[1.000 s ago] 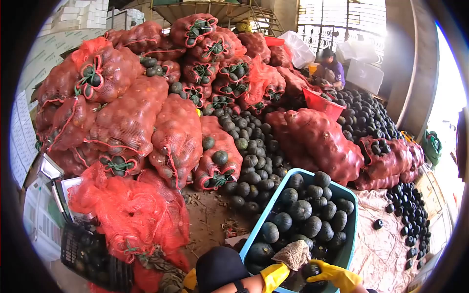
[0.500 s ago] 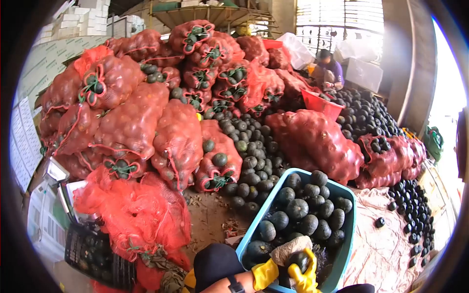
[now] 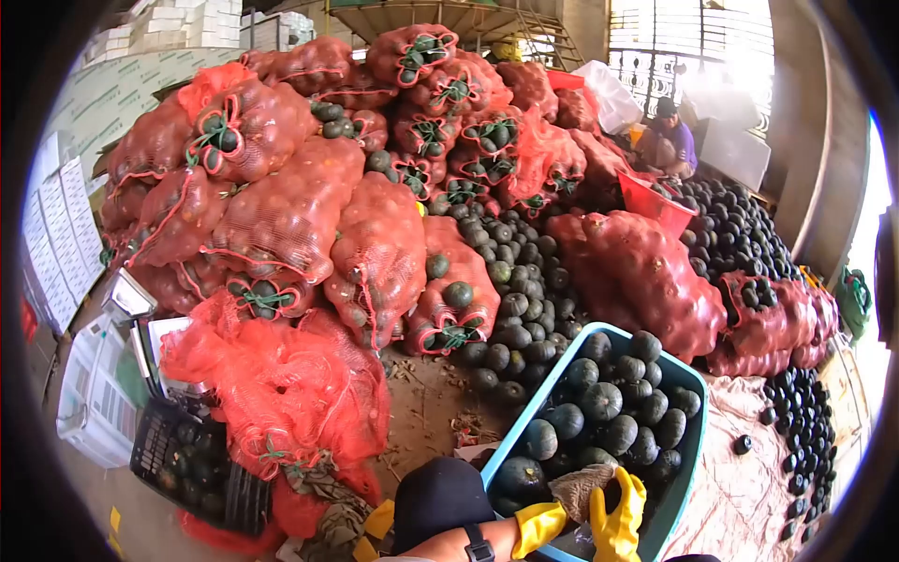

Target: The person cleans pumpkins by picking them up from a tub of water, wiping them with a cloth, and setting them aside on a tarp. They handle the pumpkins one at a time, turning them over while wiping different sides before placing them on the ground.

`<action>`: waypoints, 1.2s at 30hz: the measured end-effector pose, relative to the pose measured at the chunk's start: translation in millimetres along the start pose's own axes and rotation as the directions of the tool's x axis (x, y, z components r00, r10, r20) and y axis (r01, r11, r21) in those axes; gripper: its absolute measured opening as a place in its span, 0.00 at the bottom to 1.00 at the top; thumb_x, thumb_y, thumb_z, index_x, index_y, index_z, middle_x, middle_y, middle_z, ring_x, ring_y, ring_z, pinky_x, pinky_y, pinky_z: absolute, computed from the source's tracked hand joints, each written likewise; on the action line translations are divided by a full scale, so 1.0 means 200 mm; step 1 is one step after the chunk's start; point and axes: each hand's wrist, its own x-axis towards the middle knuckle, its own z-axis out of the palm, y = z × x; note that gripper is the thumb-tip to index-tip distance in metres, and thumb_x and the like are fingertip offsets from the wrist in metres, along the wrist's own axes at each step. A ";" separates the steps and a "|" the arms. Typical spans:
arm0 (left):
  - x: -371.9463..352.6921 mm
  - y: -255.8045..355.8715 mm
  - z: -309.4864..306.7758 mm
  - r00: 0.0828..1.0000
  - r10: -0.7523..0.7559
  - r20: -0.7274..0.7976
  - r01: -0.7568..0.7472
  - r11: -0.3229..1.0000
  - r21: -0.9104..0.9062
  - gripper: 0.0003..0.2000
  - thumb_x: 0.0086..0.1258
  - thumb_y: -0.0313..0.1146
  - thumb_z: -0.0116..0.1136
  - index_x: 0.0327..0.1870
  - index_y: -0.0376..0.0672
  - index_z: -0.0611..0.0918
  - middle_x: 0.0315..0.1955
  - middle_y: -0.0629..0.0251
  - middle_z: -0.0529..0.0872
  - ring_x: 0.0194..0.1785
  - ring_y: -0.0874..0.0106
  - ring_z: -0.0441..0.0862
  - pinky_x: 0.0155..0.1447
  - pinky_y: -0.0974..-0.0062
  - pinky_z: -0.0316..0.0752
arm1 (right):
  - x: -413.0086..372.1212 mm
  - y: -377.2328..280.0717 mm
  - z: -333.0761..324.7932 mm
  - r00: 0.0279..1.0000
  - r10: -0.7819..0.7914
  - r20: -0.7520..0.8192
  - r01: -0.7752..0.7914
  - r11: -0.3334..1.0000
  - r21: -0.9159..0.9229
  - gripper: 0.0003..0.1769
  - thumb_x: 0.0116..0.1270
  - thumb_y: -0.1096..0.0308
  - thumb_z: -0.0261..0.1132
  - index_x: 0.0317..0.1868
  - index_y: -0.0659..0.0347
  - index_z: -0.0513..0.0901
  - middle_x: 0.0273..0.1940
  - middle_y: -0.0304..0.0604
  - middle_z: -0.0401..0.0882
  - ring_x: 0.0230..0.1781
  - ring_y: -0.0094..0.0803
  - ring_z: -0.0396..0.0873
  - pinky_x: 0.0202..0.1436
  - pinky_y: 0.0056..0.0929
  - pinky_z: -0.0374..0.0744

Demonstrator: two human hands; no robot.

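Our left hand point(image 3: 541, 525) clutches a cloth point(image 3: 579, 485) over the tub point(image 3: 691, 454), right hand's point(image 3: 618, 513) hold unclear; we should brace each squash point(image 3: 601, 401) while wiping.

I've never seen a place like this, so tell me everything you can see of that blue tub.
The blue tub looks like smooth plastic, rectangular with rounded corners. It stands on the littered ground beside a red net sack, nearly full of dark green ribbed squashes. A yellow-gloved right hand and a brownish cloth are over its near end, which runs out of view.
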 end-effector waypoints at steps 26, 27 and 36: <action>0.65 -1.19 3.63 0.509 -0.649 -0.565 0.382 0.759 -0.527 0.13 0.69 0.34 0.72 0.50 0.42 0.86 0.44 0.60 0.91 0.50 0.66 0.90 0.57 0.63 0.85 | 0.13 -0.02 -0.22 0.667 0.470 0.579 -0.693 0.677 0.248 0.45 0.68 0.53 0.77 0.80 0.55 0.68 0.60 0.52 0.86 0.61 0.40 0.86 0.67 0.37 0.83; 0.63 -1.23 3.63 0.530 -0.624 -0.574 0.324 0.775 -0.543 0.13 0.69 0.35 0.72 0.50 0.42 0.86 0.44 0.60 0.91 0.50 0.66 0.90 0.57 0.63 0.85 | 0.16 -0.04 -0.26 0.654 0.425 0.626 -0.711 0.630 0.314 0.45 0.68 0.53 0.78 0.80 0.55 0.67 0.61 0.51 0.86 0.61 0.40 0.86 0.67 0.37 0.83; 0.59 -1.22 3.48 0.739 -0.520 -0.429 0.469 0.853 -0.226 0.29 0.48 0.43 0.84 0.53 0.45 0.85 0.44 0.58 0.92 0.51 0.57 0.91 0.59 0.59 0.86 | 0.08 0.05 -0.12 0.925 0.192 0.328 -0.261 0.948 0.180 0.45 0.66 0.59 0.80 0.79 0.56 0.69 0.70 0.58 0.78 0.70 0.45 0.80 0.73 0.43 0.79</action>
